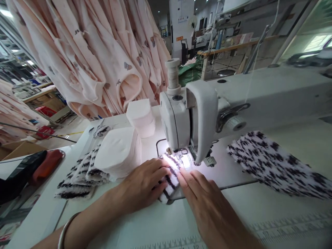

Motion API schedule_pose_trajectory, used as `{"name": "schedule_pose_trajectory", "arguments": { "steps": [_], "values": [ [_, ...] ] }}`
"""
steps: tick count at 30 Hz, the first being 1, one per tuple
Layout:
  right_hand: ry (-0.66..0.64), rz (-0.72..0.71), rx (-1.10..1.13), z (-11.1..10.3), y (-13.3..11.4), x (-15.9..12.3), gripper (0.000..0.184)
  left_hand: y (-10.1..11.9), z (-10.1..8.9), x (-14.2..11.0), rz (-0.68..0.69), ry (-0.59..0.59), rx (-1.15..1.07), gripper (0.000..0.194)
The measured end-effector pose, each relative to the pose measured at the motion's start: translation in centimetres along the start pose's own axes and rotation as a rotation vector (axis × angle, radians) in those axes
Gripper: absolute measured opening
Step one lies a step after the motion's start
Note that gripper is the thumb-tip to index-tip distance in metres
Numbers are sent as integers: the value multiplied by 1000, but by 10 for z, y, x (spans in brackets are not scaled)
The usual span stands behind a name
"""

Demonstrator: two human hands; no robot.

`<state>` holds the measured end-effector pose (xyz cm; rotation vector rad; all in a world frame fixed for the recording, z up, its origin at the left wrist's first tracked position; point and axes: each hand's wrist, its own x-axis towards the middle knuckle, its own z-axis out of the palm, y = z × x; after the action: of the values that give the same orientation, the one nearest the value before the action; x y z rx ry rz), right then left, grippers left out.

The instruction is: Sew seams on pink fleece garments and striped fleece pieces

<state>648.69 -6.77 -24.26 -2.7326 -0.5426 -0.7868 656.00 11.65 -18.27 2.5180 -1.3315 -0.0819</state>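
Note:
A black-and-white striped piece of plush fabric lies under the needle area of a white sewing machine, lit by its lamp. My left hand is closed on the fabric's left side, fingers bent over its top. From the right, my right hand holds the opposite edge with its fingertips, fingers close together. Both thumbs are mostly hidden. Left of my left hand stands a stack of white padded pieces, with several striped plush pieces beside it.
A smaller white stack stands behind. Spotted plush fabric lies right of the machine head. A ruler scale runs along the table's front. Pale pink garments hang beyond the table. A thread spool tops the machine.

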Motion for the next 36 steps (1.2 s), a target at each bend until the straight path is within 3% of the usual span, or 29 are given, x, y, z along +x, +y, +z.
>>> {"name": "schedule_pose_trajectory", "arguments": {
  "steps": [3, 7, 11, 14, 19, 24, 29, 36],
  "values": [
    [-67, -27, 63, -3, 13, 2, 55, 6, 6, -3, -20, 45, 9, 23],
    [-169, -5, 162, -9, 34, 17, 52, 23, 25, 0, -153, 171, 98, 19],
    [-169, -27, 143, -15, 44, 26, 46, 39, 37, 10, -300, 221, 201, 16],
    [-174, -20, 91, -17, 40, 21, 47, 41, 37, 14, -327, 222, 214, 18],
    [-157, 33, 209, -16, 23, 2, 60, 35, 22, 8, -211, 225, 68, 22],
    [-169, 133, 187, -12, 13, -9, 64, 30, 13, -4, 13, 112, -88, 20],
    [-130, 67, 151, -14, 11, -15, 66, 27, 17, -8, 9, 130, -58, 20],
    [-117, 105, 189, -16, 19, -19, 74, 30, 12, -7, 0, 148, -116, 16]
  ]
}}
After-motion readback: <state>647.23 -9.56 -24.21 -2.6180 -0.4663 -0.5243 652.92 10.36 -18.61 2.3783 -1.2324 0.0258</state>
